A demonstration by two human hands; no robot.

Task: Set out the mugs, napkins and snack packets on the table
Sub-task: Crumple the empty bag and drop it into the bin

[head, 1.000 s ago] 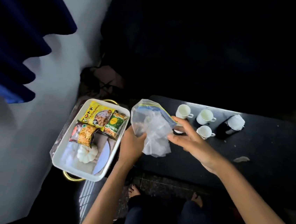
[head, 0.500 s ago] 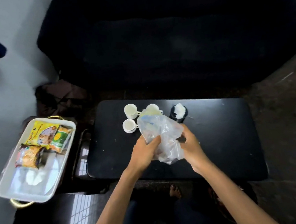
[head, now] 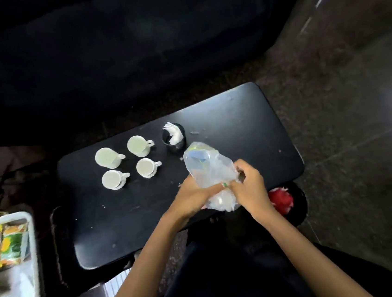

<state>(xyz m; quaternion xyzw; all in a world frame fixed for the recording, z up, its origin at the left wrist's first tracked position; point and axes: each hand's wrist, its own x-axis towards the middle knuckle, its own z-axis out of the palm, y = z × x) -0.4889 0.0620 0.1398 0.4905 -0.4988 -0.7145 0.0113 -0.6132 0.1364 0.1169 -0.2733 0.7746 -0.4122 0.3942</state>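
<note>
Several white mugs point(head: 110, 157) stand in a cluster on the left half of the black table point(head: 248, 123). A black holder point(head: 173, 139) with white napkins sits just right of them. My left hand point(head: 195, 194) and my right hand point(head: 248, 186) both grip a crumpled clear plastic bag point(head: 206, 169) above the table's near edge. Something white shows inside the bag's lower part. Snack packets point(head: 8, 240) lie in a white tray point(head: 8, 217) at the far left, off the table.
A dark sofa point(head: 131, 46) runs behind the table. A red object point(head: 281, 199) lies below the table's near right corner. Grey stone floor point(head: 357, 131) spreads to the right. My dark-clothed legs are below the table's near edge.
The view has swung right, so the tray slid to the left edge. Both hands carried the plastic bag rightward over the table, and the right hand now grips it.
</note>
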